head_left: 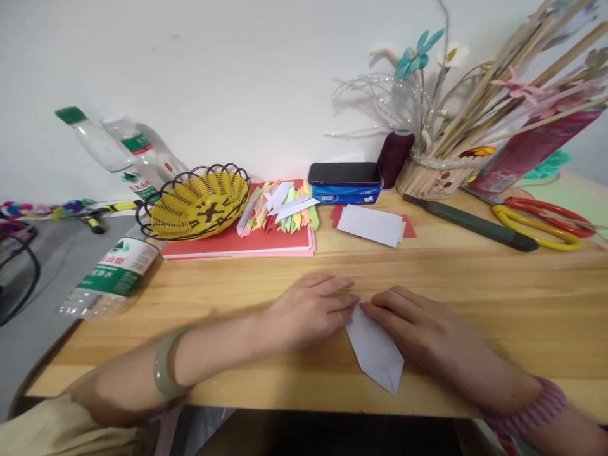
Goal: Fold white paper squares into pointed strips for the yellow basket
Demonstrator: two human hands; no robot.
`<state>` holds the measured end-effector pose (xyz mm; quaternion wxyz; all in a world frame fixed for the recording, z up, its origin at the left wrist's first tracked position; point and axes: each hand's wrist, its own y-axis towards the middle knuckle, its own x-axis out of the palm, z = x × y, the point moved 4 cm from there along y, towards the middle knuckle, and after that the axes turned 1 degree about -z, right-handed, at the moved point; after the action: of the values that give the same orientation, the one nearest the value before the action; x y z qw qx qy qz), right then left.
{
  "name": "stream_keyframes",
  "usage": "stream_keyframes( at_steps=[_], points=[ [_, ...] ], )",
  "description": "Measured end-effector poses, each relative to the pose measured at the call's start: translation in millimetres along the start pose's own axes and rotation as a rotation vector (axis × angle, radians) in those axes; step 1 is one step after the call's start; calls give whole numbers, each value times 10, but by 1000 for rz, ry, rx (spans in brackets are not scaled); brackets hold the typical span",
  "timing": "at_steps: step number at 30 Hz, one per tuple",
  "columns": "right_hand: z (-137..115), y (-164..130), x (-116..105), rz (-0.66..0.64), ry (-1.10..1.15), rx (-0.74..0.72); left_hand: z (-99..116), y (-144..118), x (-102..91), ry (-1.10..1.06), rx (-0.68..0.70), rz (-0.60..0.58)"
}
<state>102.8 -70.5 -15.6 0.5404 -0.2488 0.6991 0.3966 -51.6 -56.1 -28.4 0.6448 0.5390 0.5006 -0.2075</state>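
Observation:
A white sheet of paper point(375, 349), folded to a point at both ends, lies near the table's front edge. My left hand point(316, 310) is at its far tip, with the fingertips pressed on the fold and the thumb hidden. My right hand point(420, 323) lies along the right edge of the paper, its fingers close together and holding the same tip. The two hands almost meet there. Beyond them is a small stack of cut paper, a white slip point(370, 225) on top of red and green ones.
Behind are a yellow basket point(204, 206), folded paper strips point(282, 206) on red sheets point(228, 244), and a phone point(344, 173) on a blue pack point(346, 193). At right lie a dark green cutter point(475, 221) and scissors point(536, 225). Plastic bottles point(116, 269) stand left.

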Motion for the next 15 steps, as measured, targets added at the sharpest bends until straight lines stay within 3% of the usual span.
stream_keyframes(
  at_steps=[15],
  points=[
    [-81, 10, -1, 42, -169, -128, 25, 25, -29, 24, 32, 49]
  ],
)
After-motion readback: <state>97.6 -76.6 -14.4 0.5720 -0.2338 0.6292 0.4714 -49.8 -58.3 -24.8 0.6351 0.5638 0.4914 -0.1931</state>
